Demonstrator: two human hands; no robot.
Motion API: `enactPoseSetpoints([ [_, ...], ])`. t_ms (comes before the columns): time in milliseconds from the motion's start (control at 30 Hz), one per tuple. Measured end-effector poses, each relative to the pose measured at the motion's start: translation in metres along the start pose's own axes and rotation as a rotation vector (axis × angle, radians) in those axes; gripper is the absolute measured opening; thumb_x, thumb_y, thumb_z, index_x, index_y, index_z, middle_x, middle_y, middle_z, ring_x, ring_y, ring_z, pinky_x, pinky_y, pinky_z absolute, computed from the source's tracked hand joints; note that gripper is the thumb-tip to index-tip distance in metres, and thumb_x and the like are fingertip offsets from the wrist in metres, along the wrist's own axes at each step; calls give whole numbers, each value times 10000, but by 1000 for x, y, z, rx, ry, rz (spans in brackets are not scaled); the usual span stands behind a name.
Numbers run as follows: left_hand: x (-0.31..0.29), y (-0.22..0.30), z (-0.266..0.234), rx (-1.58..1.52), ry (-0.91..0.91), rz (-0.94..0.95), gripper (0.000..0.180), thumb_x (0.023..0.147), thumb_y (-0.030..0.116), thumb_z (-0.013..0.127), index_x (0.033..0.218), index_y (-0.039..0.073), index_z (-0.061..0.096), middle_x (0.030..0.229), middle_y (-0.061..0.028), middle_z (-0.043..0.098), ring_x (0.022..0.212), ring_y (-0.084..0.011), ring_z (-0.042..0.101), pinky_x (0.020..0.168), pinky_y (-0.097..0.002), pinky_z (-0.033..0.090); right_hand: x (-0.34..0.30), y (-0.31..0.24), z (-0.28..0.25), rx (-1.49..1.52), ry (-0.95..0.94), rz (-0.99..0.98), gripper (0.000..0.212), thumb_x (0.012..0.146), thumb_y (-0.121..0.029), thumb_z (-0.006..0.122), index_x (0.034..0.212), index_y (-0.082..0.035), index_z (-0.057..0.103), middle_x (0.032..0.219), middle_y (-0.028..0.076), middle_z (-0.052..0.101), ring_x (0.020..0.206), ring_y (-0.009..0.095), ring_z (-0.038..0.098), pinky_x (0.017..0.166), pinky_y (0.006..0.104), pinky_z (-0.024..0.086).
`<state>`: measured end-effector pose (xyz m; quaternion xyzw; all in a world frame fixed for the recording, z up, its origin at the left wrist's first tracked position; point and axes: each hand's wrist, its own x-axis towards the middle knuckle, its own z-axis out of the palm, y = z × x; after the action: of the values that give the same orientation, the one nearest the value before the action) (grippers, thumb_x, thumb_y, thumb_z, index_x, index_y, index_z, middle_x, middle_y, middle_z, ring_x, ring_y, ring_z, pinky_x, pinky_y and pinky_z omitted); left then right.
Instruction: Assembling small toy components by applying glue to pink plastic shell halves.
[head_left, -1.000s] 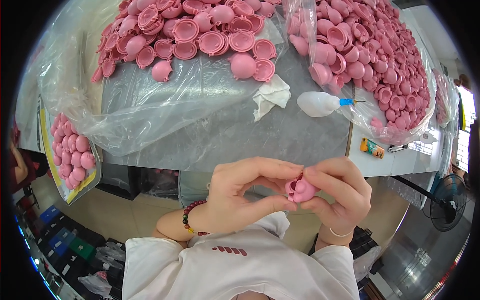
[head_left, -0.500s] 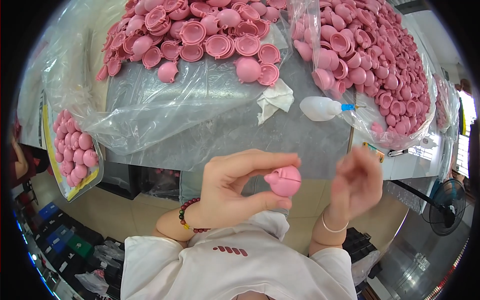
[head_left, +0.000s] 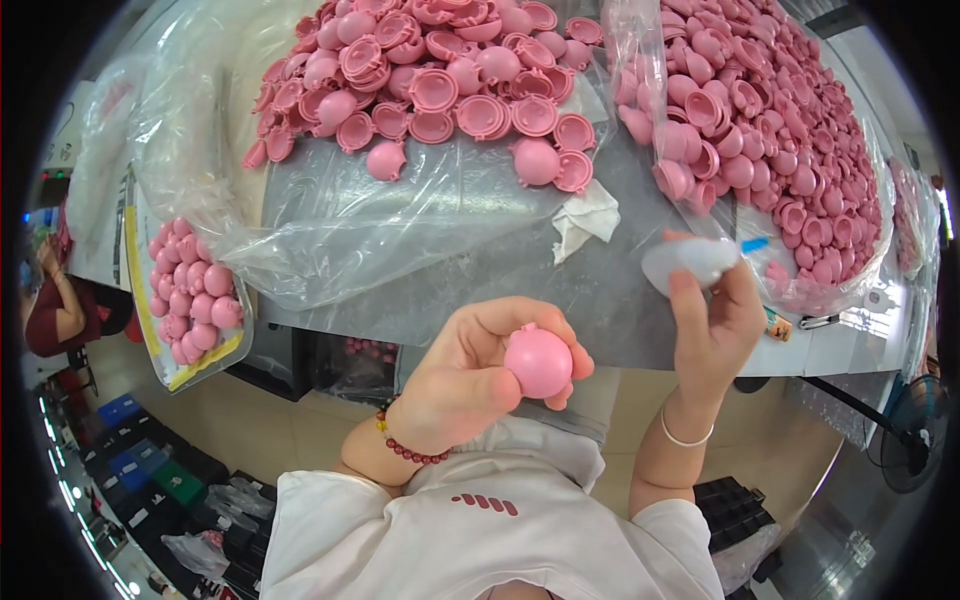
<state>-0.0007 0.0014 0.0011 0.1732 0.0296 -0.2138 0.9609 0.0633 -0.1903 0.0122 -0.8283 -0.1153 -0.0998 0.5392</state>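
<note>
My left hand [head_left: 462, 372] is closed round a pink plastic ball [head_left: 538, 361], its smooth rounded side showing and a small nub on top. To the right, my right hand [head_left: 718, 325] grips a white squeeze bottle [head_left: 656, 268] with a blue tip, held over the grey work surface [head_left: 420, 300]. The bottle is a little blurred, and its thin needle cannot be made out. A crumpled white cloth [head_left: 585, 220] lies just left of the bottle.
Loose pink ball halves [head_left: 434, 90] form a heap at the back. More fill a clear plastic bag [head_left: 875, 268] at the right. A tray [head_left: 236, 352] of closed pink balls stands at the left beside crumpled plastic film [head_left: 300, 240]. A black fan [head_left: 915, 435] is at the lower right.
My right hand has reached forward and taken hold of the squeeze bottle, lifting it. My left hand has turned the ball so its seam no longer shows. The whole view has shifted slightly.
</note>
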Motion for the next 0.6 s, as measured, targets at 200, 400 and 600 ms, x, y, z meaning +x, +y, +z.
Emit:
enactPoseSetpoints([
  [200,-6,9,9,-50,21,-5,498,608,234,756,949,6,474,834,-122,571,689,-204,556,546,-279,455,-16,-2,0,231,62,93,224,712,-34,593,902,64,525,844,116,595,770,156,561,712,254,429],
  [400,-49,95,-5,1530,1115,1417,273,806,153,551,1013,-18,506,944,-166,573,934,-222,532,800,-308,417,-20,3,-5,300,60,88,250,733,-74,578,920,78,511,847,137,577,804,208,576,716,289,442],
  [600,-78,147,-36,2094,1646,1013,239,784,49,548,1006,-37,533,985,-143,573,910,-197,555,827,-298,408,-19,0,-5,304,43,102,246,729,-77,577,910,77,515,830,130,573,790,210,579,703,290,443],
])
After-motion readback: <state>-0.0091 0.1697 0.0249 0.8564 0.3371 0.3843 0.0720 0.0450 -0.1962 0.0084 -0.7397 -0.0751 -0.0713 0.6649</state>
